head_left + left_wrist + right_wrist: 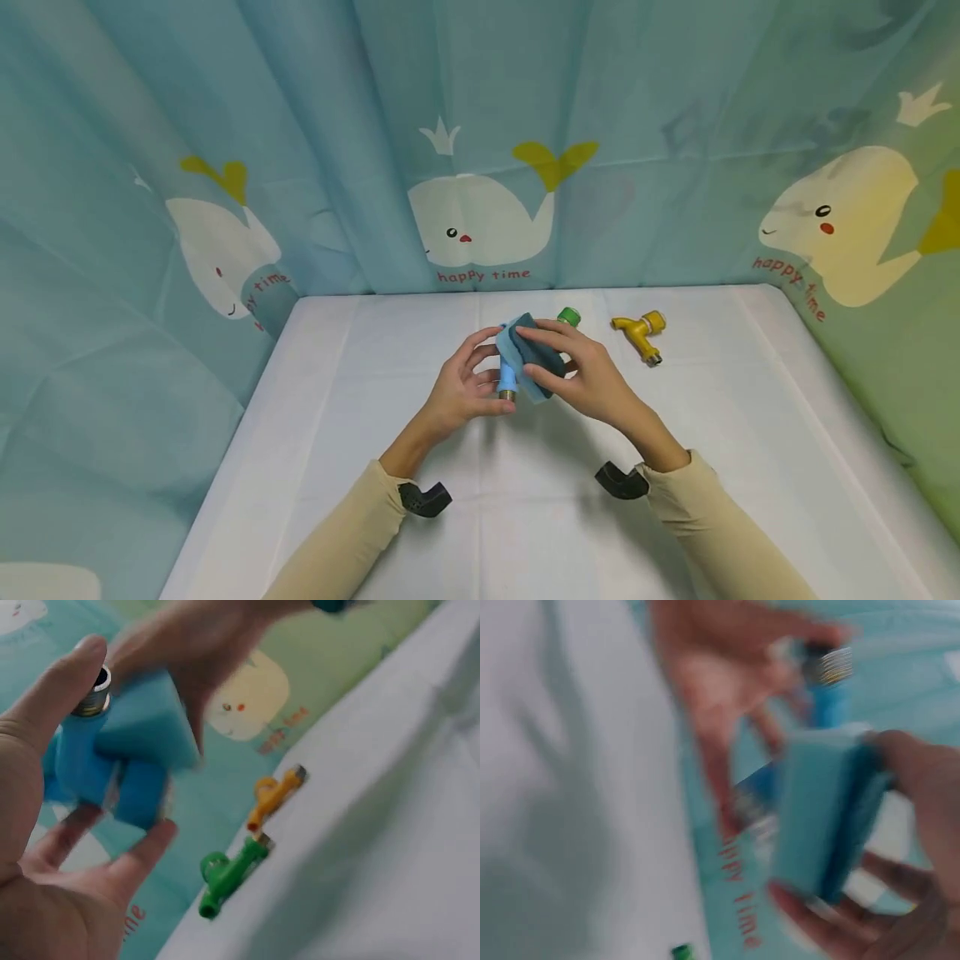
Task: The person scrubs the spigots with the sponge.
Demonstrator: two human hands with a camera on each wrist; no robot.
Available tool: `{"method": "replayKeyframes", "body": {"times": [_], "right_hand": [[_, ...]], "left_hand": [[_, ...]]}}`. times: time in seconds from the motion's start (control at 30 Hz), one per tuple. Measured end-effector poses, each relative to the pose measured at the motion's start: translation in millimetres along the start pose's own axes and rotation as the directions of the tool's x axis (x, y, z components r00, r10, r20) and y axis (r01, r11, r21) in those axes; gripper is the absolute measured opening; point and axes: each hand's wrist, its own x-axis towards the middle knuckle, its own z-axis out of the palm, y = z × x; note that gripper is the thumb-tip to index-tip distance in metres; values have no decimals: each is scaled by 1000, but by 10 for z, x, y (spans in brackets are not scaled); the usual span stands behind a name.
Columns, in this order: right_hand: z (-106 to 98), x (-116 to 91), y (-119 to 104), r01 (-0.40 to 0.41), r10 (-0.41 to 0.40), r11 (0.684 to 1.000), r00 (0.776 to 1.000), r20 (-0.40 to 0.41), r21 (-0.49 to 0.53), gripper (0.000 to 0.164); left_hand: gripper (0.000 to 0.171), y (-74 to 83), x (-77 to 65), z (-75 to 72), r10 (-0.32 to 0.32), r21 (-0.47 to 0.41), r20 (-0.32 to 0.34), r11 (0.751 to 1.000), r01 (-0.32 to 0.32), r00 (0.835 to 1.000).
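My left hand holds a blue tap with a threaded metal end, raised above the table. The thumb lies at the threaded end and fingertips touch the tap's far end in the left wrist view. My right hand grips a two-tone sponge, light blue on one side and dark teal on the other. The sponge's light side lies against the tap and hides part of it in the head view. The right wrist view is blurred.
A green tap lies on the white-covered table, partly hidden behind the right hand in the head view. To its right lies a yellow tap. A blue whale-print curtain hangs around the table; black brackets sit at both wrists.
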Motion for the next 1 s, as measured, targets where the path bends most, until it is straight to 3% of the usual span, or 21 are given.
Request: {"method": "replayKeyframes", "body": {"times": [0.1, 0.17, 0.3, 0.4, 0.5, 0.63, 0.87, 1.0], "right_hand": [[11, 85, 87, 10, -7, 997, 999, 35, -82, 48], [5, 126, 137, -5, 6, 994, 1000, 9, -111, 47], [10, 154, 133, -34, 34, 999, 999, -32, -7, 49], [36, 114, 106, -54, 54, 996, 999, -4, 76, 50], [42, 38, 149, -59, 59, 998, 998, 24, 25, 50], [12, -85, 258, -66, 65, 995, 998, -23, -73, 48], [63, -192, 197, -69, 69, 998, 995, -76, 10, 52], [76, -126, 263, -59, 52, 996, 992, -118, -64, 51]], "left_hand": [[103, 19, 20, -39, 9, 35, 18, 999, -10, 1000], [101, 37, 34, -59, 10, 83, 24, 996, -12, 1000], [100, 54, 76, -86, 20, 139, 19, 990, -23, 1000], [99, 53, 88, -84, 22, 130, 22, 991, -25, 1000], [99, 27, 68, -69, 4, 121, 41, 993, -9, 999], [101, -18, 65, -53, -16, 138, 32, 990, 11, 999], [98, -43, 160, -21, -32, 166, 62, 986, 22, 998], [99, -21, 158, -30, -35, 141, 53, 990, 28, 998]]}}
